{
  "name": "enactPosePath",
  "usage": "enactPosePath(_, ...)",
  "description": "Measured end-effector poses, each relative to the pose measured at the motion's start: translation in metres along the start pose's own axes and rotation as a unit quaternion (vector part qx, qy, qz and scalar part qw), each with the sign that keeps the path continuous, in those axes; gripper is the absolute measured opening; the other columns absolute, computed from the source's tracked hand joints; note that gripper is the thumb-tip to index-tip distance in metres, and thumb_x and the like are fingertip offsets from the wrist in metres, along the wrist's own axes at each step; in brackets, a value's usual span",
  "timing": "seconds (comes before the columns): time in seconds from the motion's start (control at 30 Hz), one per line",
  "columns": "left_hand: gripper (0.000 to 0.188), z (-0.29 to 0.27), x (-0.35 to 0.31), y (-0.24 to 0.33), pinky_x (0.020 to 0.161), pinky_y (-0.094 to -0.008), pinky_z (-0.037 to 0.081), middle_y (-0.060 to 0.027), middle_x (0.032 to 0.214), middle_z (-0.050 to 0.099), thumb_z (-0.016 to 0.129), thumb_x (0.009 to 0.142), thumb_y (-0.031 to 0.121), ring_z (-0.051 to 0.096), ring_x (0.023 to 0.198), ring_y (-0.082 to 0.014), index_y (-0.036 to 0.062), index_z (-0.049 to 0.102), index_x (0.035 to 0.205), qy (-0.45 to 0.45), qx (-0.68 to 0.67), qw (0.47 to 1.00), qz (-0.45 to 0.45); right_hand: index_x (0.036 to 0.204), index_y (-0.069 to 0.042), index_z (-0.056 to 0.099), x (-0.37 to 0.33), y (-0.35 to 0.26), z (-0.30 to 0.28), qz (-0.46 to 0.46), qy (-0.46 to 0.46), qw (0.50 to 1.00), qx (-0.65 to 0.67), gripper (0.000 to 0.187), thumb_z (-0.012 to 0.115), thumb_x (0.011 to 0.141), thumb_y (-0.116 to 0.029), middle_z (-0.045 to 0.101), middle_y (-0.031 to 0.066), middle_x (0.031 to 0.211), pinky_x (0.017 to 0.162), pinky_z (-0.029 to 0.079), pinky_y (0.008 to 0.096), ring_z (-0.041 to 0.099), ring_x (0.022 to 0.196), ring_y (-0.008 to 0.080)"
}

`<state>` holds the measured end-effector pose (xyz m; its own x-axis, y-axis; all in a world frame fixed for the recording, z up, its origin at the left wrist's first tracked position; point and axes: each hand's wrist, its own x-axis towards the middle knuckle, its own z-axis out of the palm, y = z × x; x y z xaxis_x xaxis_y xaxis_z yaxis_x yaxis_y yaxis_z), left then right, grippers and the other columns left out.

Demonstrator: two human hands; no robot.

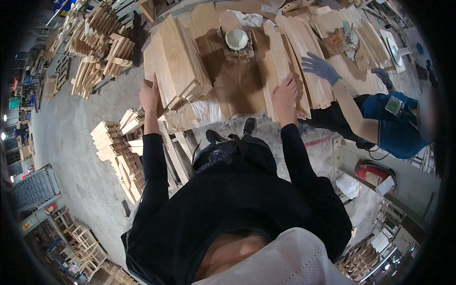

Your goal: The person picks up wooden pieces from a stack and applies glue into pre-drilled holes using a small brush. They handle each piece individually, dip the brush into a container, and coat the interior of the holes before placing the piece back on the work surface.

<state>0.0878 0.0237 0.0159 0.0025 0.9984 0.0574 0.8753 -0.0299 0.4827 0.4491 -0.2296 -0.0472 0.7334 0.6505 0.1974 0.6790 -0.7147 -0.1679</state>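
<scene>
My left hand is closed on the left edge of a pale wooden board beside a stack of wide boards; its fingertips are partly hidden. My right hand has its fingers curled over the near end of a long narrow wooden board, in a row of similar boards. Between the hands lies brown cardboard. A white bowl with pale contents stands on a stained block at the far middle.
At my right, a co-worker's gloved hand reaches over more boards. Stacked wooden parts stand on the floor at left, with a larger pile farther off. Clear plastic hangs at the near table edge.
</scene>
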Motion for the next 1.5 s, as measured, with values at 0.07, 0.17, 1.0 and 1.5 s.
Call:
enactPosePath(0.07,0.071,0.004,0.001,-0.004,0.082,-0.0509,0.047,-0.0320,0.099,0.062,0.046,0.085,0.065,0.058,0.097,-0.0482,-0.0027,0.055,0.105,0.013,-0.001,1.000,0.011,0.138,0.003,0.029,-0.003,-0.004,0.007,-0.007,-0.001,1.000,0.000,0.063,0.056,0.083,-0.010,0.043,0.0213,0.132,0.099,0.036,0.0450,0.042,0.123,0.0352)
enactPosePath(0.17,0.072,0.008,0.004,-0.010,0.083,-0.0500,0.047,-0.0317,0.100,0.062,0.046,0.085,0.066,0.058,0.098,-0.0472,-0.0026,0.056,0.105,0.016,-0.005,1.000,0.019,0.141,-0.003,0.028,-0.008,-0.007,0.021,-0.029,0.003,0.999,-0.030,0.063,0.055,0.084,-0.009,0.043,0.0190,0.134,0.098,0.036,0.0457,0.042,0.123,0.0346)
enactPosePath(1.0,0.069,0.002,0.006,-0.005,0.081,-0.0499,0.048,-0.0310,0.095,0.063,0.049,0.085,0.063,0.060,0.096,-0.0473,-0.0031,0.057,0.104,-0.028,-0.020,0.999,-0.010,0.107,0.002,0.058,-0.024,0.030,-0.040,0.062,0.048,0.989,0.126,0.057,0.074,0.071,-0.039,0.053,0.0220,0.101,0.083,0.046,0.0460,0.055,0.097,0.0400)
enactPosePath(1.5,0.071,0.006,0.004,-0.001,0.081,-0.0484,0.048,-0.0302,0.098,0.063,0.049,0.085,0.064,0.061,0.095,-0.0451,-0.0036,0.058,0.105,0.011,-0.002,1.000,-0.008,0.127,0.004,0.042,-0.005,0.015,-0.007,0.061,-0.063,0.995,-0.051,0.072,0.072,0.074,-0.035,0.045,0.0210,0.127,0.098,0.036,0.0465,0.041,0.121,0.0345)
